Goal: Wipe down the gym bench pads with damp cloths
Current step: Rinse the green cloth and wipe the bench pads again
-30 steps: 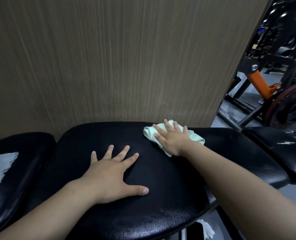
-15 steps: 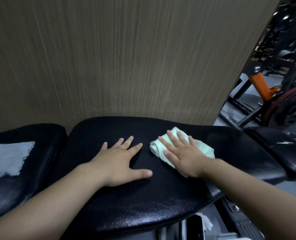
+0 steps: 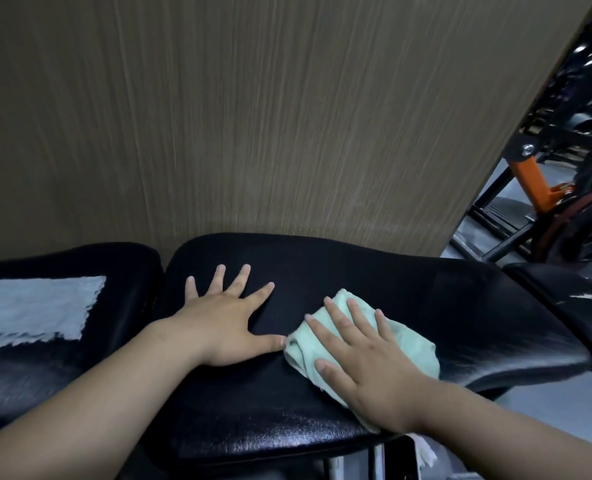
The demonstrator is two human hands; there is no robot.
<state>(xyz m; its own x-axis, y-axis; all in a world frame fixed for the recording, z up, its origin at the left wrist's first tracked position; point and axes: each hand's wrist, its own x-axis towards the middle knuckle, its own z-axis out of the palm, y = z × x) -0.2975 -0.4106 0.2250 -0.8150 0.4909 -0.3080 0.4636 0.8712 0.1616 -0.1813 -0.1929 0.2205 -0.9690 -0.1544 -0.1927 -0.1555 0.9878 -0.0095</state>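
A black bench pad (image 3: 374, 282) fills the middle of the head view. My right hand (image 3: 367, 362) lies flat on a pale green cloth (image 3: 412, 344) and presses it onto the near right part of the pad. My left hand (image 3: 225, 317) rests palm down with fingers spread on the pad, its thumb tip almost touching the cloth. A second black pad (image 3: 62, 368) sits to the left, separated by a narrow gap, with a grey-blue cloth (image 3: 34, 310) lying flat on it.
A brown wood-grain wall panel (image 3: 253, 116) stands right behind the pads. A third black pad (image 3: 564, 299) lies at the right. Behind it stand an orange and black machine frame (image 3: 533, 181) and a weight plate (image 3: 589, 226). A white rag (image 3: 426, 452) hangs under the bench.
My right hand has slid the green cloth from the far edge of the pad toward me. My left hand stayed planted, and the view shifted so that more of the left pad shows.
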